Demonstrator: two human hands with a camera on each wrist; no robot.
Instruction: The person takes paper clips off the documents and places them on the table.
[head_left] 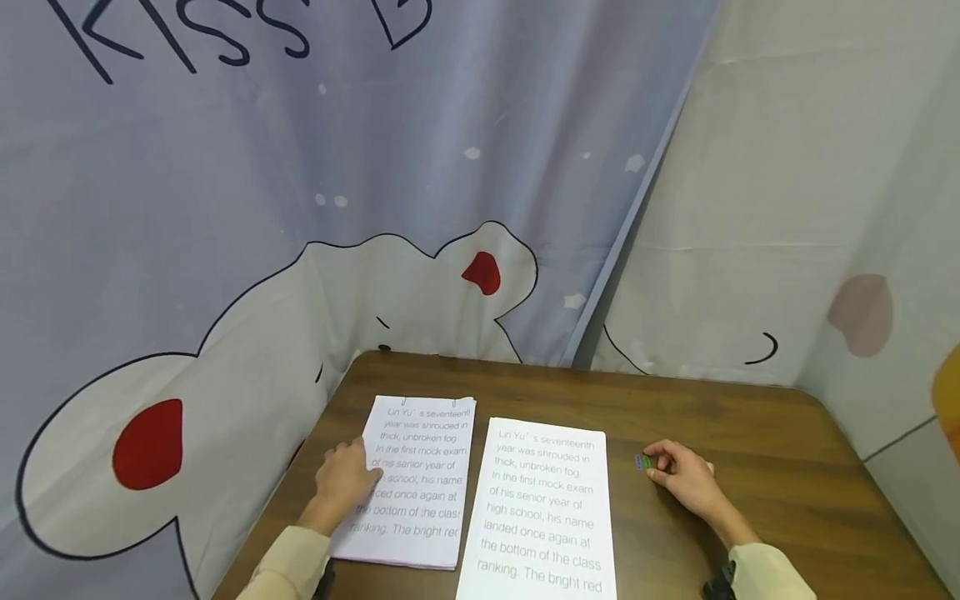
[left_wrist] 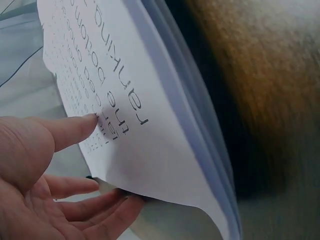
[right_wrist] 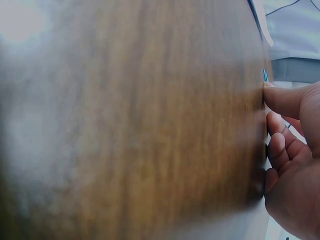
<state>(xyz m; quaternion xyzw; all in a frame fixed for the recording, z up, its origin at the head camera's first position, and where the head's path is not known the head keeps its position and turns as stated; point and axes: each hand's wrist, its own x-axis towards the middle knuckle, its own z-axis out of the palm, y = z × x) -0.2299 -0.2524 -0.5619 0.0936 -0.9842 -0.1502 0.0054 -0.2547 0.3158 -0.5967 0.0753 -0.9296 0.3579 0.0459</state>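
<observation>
A stack of printed white sheets (head_left: 420, 508) lies on the left, with two paper clips (head_left: 453, 403) along its top edge. My left hand (head_left: 345, 482) grips its left edge, the thumb on the printed face and the fingers at the side, as the left wrist view shows. Over on the right, my right hand (head_left: 684, 475) pinches a small green paper clip (head_left: 648, 462) at the table surface between thumb and forefinger. Just left of it lies a blue paper clip (head_left: 639, 462). From the right wrist, a bit of blue clip (right_wrist: 265, 75) shows past the thumb.
Between the hands lies a second printed white stack (head_left: 540, 517) with the same text. Everything rests on a brown wooden table (head_left: 787, 467). A printed curtain (head_left: 420, 150) hangs behind its back edge, and pale fabric (head_left: 787, 167) covers the right side.
</observation>
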